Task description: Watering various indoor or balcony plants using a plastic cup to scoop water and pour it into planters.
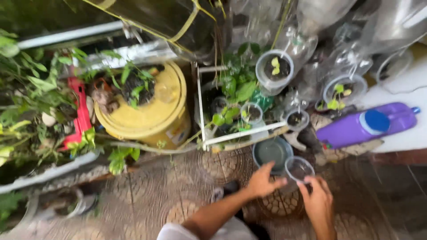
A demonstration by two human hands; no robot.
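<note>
Seen from above on a patterned stone floor [178,186], my hands meet at a small clear plastic cup [299,169]. My right hand [318,202] has its fingers closed on the cup's near rim, holding it just off the floor. My left hand [262,181] reaches in from the other side, fingers loosely spread and fingertips just beside the cup; the blur keeps me from telling whether they touch it. A round grey bowl [272,152] sits on the floor right behind the cup. Beyond it, seedlings grow in cut clear bottles [275,69] around a white frame [231,135]. A yellow bucket [153,113] filled with soil and green shoots stands to the left, and a purple bottle with a blue cap [367,124] lies on its side to the right.
</note>
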